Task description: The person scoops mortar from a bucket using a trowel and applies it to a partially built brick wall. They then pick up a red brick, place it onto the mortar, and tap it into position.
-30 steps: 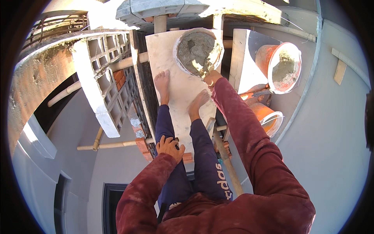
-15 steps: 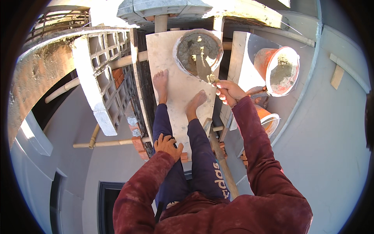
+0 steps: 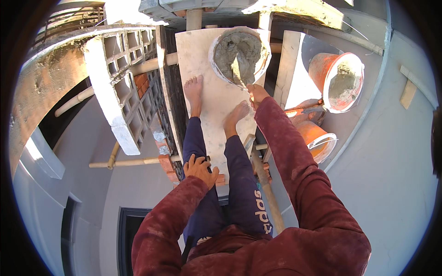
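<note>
My right hand (image 3: 258,95) is closed round the handle of a trowel (image 3: 236,70) at the near rim of a round bucket (image 3: 212,54). The blade points away from me into the grey wet mortar (image 3: 251,48) and shows narrow, turned on edge. Part of the handle is hidden by my fingers. My left hand (image 3: 201,172) lies on my left leg near the knee, fingers spread, holding nothing. The bucket stands at the far end of a pale wooden board (image 3: 212,110), beyond my bare feet.
On the right, an orange bucket with mortar (image 3: 317,76) leans above a second orange bucket (image 3: 308,133). Hollow blocks (image 3: 107,87) stand at left beside bamboo poles (image 3: 159,64) and red bricks (image 3: 168,165). Drops show past both sides of the board.
My right hand has moved slightly left and turned the trowel, so its blade went from broad side up to narrow, in the mortar. My left hand stays on my leg.
</note>
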Demonstrator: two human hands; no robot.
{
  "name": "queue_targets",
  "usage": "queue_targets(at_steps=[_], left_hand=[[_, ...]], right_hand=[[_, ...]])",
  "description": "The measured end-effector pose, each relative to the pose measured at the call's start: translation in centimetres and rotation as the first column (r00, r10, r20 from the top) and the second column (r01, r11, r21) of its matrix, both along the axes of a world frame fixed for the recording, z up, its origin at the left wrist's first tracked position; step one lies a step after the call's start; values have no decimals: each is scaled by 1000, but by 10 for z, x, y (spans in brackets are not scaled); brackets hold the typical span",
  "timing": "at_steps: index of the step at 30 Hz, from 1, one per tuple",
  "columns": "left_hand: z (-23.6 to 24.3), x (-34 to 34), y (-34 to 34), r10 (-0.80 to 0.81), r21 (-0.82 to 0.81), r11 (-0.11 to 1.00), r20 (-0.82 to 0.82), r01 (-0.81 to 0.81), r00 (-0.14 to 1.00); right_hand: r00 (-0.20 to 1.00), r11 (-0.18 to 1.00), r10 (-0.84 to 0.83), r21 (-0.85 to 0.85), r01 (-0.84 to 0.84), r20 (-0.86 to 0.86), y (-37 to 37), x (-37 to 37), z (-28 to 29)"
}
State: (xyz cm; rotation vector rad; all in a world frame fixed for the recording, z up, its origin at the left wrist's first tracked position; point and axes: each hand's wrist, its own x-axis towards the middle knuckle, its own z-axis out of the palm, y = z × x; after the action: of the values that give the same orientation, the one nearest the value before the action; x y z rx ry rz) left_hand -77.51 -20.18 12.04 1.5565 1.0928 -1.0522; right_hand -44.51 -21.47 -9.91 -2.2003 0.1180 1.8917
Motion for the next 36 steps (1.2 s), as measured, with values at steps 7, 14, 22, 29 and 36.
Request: queue_targets(at_steps=[7, 14, 22, 29, 36], left_hand=[[0, 0, -1, 37, 14, 999, 15, -37, 999], [-1, 1, -8, 48, 4, 999, 3, -48, 999], [3, 2, -2, 80, -23, 997, -4, -80, 997], [-2, 1, 1, 62, -43, 997, -16, -62, 998], [-1, 3, 5, 21, 1, 1000, 7, -21, 1000]], right_hand=[[519, 515, 854, 98, -851, 23, 39, 53, 75], [667, 666, 744, -125, -735, 38, 88, 31, 54], [180, 248, 960, -355, -901, 214, 50, 72, 95], [262, 258, 965, -143, -956, -10, 96, 18, 12], [461, 740, -490, -73, 669, -740, 39, 59, -3]])
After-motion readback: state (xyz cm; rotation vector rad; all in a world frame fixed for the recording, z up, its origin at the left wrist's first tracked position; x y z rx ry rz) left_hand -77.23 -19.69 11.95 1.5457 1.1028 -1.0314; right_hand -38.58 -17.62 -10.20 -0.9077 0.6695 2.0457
